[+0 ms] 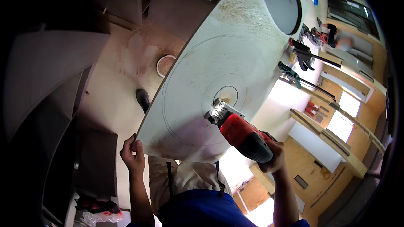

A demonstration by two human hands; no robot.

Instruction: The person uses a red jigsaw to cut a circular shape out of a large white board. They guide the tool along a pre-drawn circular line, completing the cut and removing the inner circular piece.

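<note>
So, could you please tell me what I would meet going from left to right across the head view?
Left hand → round white-rimmed container → red-and-black power tool → right hand gripping it → green clamp.

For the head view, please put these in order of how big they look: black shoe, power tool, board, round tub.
1. Board
2. Power tool
3. Round tub and black shoe: too alike to rank, as the board's edge may hide part of each.
</note>
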